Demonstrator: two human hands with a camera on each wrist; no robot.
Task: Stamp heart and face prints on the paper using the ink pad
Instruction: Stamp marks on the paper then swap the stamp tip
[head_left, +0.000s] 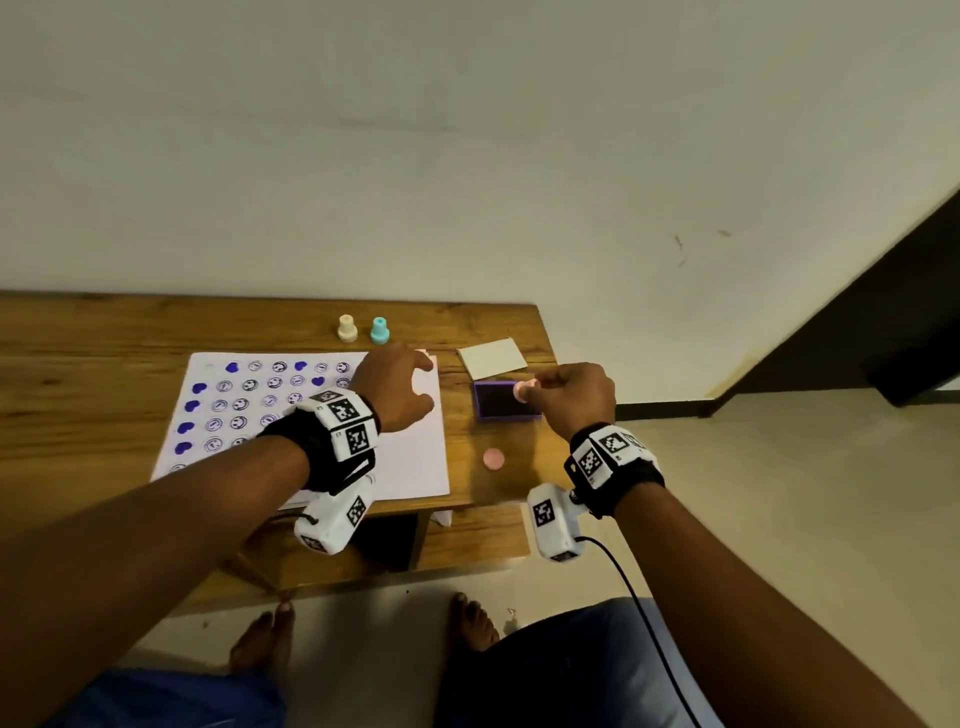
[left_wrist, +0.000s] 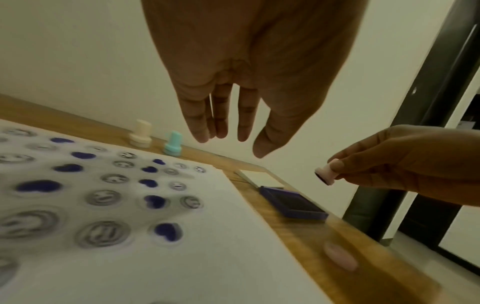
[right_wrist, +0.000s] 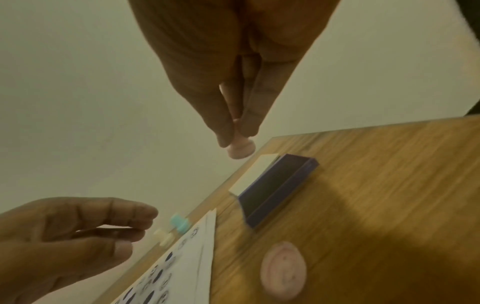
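Several rows of prints already on the paper (head_left: 410, 467); stamping judged well advanced, not finished.

Paper: thin white sheet, flat on the wooden counter (head_left: 104, 353) beneath the left hand (head_left: 395, 392), which hovers over it with fingers loosely spread and holds nothing. Solid blue hearts and grey ringed faces fill the part left of that hand; the blank strip nearer the right hand (head_left: 571, 397) awaits prints. Pink stamp (left_wrist: 326, 173): small, round-based plastic, pinched in the right fingertips above the ink pad (head_left: 506, 400), a shallow purple rectangular tray with a dark felt face. Beyond the hands: pale card (head_left: 492, 357), cream stamp (head_left: 347, 328), teal stamp (head_left: 380, 331). Below the right hand: a round pink cap (head_left: 493, 459).
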